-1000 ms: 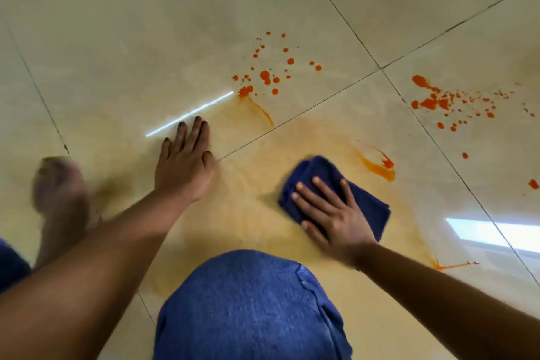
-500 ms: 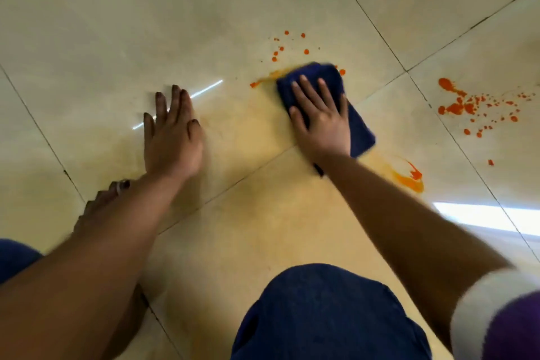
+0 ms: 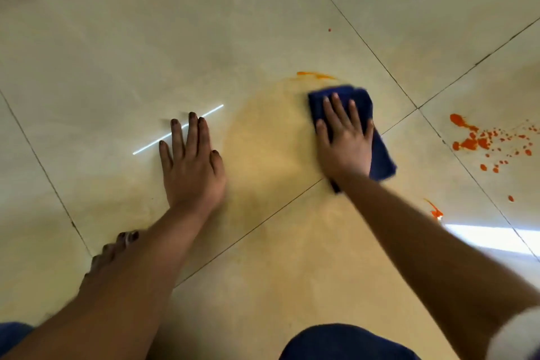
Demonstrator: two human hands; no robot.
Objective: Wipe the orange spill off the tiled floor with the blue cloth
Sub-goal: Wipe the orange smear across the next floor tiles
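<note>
The blue cloth (image 3: pixel 380 152) is pressed flat to the tiled floor (image 3: pixel 117 38) under the right hand (image 3: pixel 344 140), whose fingers are spread open on top of it rather than curled round it, and it lies just left of the point where four tiles meet. Compared with half a second ago, the small drops that sat just beyond the cloth are gone and only a thin orange streak (image 3: pixel 315 75) is left at its far edge, with one tiny dot further up the tile; the cloth itself is seen at much the same place beside the grout line. The cloth is a folded, soft, dark-blue oblong, its near corner sticking out past the wrist. A pale yellow-orange film (image 3: pixel 263 155) (dull against the glossy tile) is spread in a rounded patch between the two hands. The left hand (image 3: pixel 190 166) is laid palm-down and open on the floor, holding nothing. Thick orange splatter (image 3: pixel 473 142) is scattered on the tile to the right, well apart from the cloth, and a small smear (image 3: pixel 435 210) lies nearer the forearm.
</note>
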